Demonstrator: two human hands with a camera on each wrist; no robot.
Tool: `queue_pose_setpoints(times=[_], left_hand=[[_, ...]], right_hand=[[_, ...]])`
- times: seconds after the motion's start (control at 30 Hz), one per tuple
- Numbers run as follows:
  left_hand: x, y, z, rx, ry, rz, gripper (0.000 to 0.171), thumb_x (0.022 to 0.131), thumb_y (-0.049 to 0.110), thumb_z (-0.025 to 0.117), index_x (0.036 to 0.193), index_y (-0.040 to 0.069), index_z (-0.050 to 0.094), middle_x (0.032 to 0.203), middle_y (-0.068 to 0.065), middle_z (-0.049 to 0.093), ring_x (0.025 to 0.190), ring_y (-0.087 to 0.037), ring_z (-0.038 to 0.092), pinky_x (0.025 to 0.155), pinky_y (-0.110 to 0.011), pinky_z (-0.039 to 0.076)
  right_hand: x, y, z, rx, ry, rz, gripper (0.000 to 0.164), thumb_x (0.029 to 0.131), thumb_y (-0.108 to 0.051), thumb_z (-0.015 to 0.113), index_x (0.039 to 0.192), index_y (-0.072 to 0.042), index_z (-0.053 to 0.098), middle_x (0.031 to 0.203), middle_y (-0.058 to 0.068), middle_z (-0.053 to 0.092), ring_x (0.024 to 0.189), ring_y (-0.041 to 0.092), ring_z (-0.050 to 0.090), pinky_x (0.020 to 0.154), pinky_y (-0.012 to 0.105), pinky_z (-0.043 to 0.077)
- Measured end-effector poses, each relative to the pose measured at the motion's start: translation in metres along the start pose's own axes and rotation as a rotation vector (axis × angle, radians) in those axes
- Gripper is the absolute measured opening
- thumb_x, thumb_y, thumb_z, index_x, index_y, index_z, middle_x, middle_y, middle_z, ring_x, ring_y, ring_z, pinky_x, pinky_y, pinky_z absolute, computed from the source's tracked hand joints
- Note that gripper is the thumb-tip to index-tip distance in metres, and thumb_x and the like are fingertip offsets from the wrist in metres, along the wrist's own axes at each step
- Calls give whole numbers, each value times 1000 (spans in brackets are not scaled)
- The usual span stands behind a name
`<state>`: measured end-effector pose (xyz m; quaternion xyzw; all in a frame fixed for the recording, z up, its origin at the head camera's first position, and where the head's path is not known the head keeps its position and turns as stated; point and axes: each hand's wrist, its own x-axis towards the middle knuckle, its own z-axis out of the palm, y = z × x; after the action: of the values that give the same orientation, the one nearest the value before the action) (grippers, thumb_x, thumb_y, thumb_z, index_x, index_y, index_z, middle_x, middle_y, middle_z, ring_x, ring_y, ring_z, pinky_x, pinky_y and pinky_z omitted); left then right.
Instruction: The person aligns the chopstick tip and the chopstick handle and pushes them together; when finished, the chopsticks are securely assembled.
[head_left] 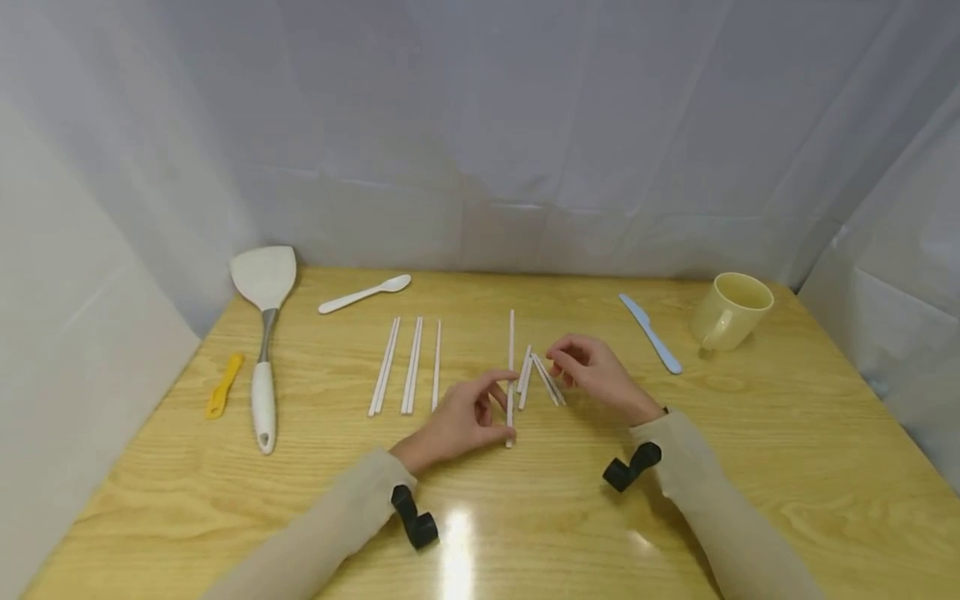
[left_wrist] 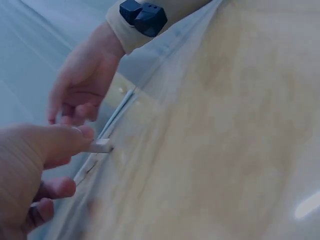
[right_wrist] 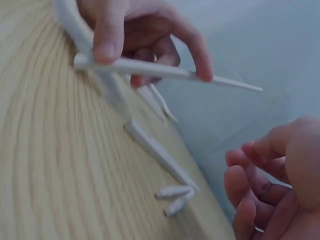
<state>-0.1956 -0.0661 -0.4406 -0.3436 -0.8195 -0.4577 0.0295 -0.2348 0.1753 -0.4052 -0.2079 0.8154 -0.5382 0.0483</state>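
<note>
My left hand [head_left: 465, 419] pinches a white chopstick [head_left: 512, 343] between thumb and fingertips. The right wrist view shows its taper, with the thumb near the thick end. Several white chopsticks [head_left: 524, 385] lie at slants between the hands, some crossing near their far ends. Just right of these is my right hand [head_left: 592, 371], fingers loosely bent and holding nothing. Left of the left hand lie two pairs of chopsticks, an outer pair [head_left: 384, 367] and an inner pair [head_left: 412, 367], plus a single chopstick [head_left: 437, 362], whose near end is by the left hand.
Along the left lie a yellow plastic tool [head_left: 223, 386] and a white turner [head_left: 263, 400]. A white spoon [head_left: 363, 295] is at the back. To the right are a light blue knife [head_left: 651, 333] and a yellow mug [head_left: 731, 311]. A pale curtain [head_left: 525, 150] hangs behind the table.
</note>
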Motion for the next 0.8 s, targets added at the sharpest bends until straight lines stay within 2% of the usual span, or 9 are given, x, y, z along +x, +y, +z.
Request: queue_pose_setpoints(times=[0.1, 0.2, 0.37, 0.5, 0.53, 0.63, 0.73, 0.8], left_hand=[[-1, 0, -12, 101, -10, -49, 70, 74, 16, 83, 135, 7, 49, 91, 1, 65, 59, -3, 51, 55, -20, 45], [-1, -2, -22, 200, 1, -60, 70, 74, 18, 83, 135, 7, 50, 91, 4, 65, 60, -6, 51, 55, -20, 42], [0, -5, -34, 232, -17, -114, 72, 74, 20, 83, 137, 9, 49, 93, 6, 65, 66, -13, 52, 59, -22, 41], [0, -7, -42, 278, -37, -172, 73, 73, 26, 84, 137, 10, 51, 98, 5, 66, 78, -16, 52, 69, -29, 42], [0, -7, -43, 304, -40, -175, 71, 73, 27, 84, 135, 9, 53, 99, 4, 66, 82, -17, 53, 76, -32, 44], [0, -9, -46, 368, -50, -195, 62, 72, 32, 84, 125, 10, 62, 104, -2, 63, 91, -20, 49, 82, -36, 41], [-1, -10, -48, 412, -73, -202, 48, 73, 35, 83, 114, 13, 69, 105, -6, 57, 93, -21, 43, 82, -35, 36], [-1, -10, -49, 420, -90, -211, 42, 75, 37, 82, 109, 16, 71, 103, -6, 53, 91, -21, 39, 77, -33, 31]], right_hand=[[1, 8, -3, -15, 1, 34, 20, 99, -6, 51, 103, 12, 59, 78, 23, 60, 61, 13, 52, 54, 23, 43], [2, 15, -5, -45, 5, 66, 20, 99, -8, 52, 103, 10, 59, 76, 24, 59, 61, 15, 51, 53, 22, 41], [2, 26, -8, -91, 16, 94, 21, 98, -10, 54, 104, 8, 61, 79, 22, 62, 61, 13, 51, 52, 21, 42], [3, 30, -8, -104, 11, 101, 21, 98, -11, 54, 103, 7, 61, 79, 19, 62, 61, 12, 52, 52, 22, 43], [3, 31, -8, -108, 10, 103, 20, 98, -12, 54, 103, 7, 61, 78, 18, 62, 61, 12, 52, 53, 23, 43], [3, 32, -8, -139, 6, 99, 19, 99, -13, 53, 102, 4, 62, 77, 14, 62, 61, 13, 52, 54, 24, 44], [3, 34, -7, -198, 1, 72, 16, 98, -13, 55, 100, 0, 64, 77, 9, 62, 63, 13, 53, 57, 25, 45], [2, 35, -6, -255, -7, 41, 12, 95, -12, 59, 98, -3, 65, 77, 5, 61, 64, 12, 52, 59, 24, 44]])
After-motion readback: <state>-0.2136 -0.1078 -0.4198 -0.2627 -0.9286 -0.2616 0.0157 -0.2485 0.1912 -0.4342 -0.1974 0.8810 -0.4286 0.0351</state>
